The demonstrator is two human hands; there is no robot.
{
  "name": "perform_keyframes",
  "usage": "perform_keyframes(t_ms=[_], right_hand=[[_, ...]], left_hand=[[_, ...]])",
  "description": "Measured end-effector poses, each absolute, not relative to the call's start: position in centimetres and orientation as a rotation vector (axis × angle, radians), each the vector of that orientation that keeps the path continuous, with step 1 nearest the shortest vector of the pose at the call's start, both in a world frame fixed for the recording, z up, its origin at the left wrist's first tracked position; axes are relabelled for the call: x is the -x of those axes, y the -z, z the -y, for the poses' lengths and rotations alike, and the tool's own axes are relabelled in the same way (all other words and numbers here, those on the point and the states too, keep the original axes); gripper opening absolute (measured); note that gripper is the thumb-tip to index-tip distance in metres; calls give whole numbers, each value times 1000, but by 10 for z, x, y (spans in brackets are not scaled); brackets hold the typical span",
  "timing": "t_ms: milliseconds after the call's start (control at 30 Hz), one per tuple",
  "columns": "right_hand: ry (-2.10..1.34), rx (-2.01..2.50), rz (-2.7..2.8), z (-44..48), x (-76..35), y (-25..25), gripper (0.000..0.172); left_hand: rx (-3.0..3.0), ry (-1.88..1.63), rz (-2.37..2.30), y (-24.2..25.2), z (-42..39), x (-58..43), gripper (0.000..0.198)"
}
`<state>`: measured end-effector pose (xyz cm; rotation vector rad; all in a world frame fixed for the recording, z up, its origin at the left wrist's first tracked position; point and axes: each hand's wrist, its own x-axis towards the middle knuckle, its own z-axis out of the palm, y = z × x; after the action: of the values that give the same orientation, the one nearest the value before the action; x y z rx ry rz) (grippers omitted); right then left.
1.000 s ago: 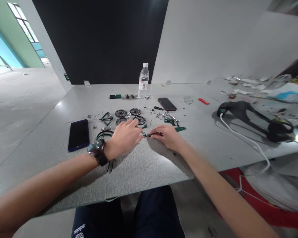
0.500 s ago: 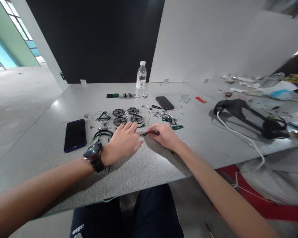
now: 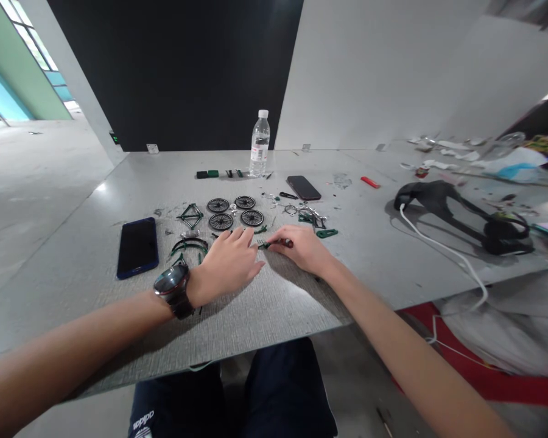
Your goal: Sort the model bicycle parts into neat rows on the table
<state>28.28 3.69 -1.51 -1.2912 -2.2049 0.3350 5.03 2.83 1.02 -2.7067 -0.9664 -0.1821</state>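
Note:
My right hand [image 3: 301,246] pinches a small dark green part [image 3: 263,246] between thumb and fingertips, low over the tabletop. Its exact kind is too small to make out. Just to the left, my left hand [image 3: 231,261] lies palm down with fingers stretched and thumb apart, and whatever is under it is hidden. Beyond the fingers lie several black spoked model wheels [image 3: 218,205]. A green model bicycle frame [image 3: 190,215] and black curved pieces [image 3: 189,244] lie left of the wheels. Another small green piece [image 3: 260,230] rests just past my fingertips.
A blue-edged phone [image 3: 137,246] lies at left, another phone [image 3: 304,187] behind my right hand. A water bottle [image 3: 259,145] stands near the back panel. Thin metal parts [image 3: 317,216] and a green piece [image 3: 327,233] lie right. Farther right are a red object [image 3: 370,182] and a black headset-like strap [image 3: 442,201] with white cable.
My left hand has shifted very slightly, staying beside the right hand. My right hand keeps its pinch on the small green part, and the laid-out parts stay where they were.

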Motion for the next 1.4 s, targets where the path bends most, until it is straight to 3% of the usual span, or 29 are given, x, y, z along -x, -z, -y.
perform_keyframes(t_ms=[1400], right_hand=[[-307,1273,2202,-36,-286,13,21]], left_hand=[[2658,209,986,-18,-20,-51,33]])
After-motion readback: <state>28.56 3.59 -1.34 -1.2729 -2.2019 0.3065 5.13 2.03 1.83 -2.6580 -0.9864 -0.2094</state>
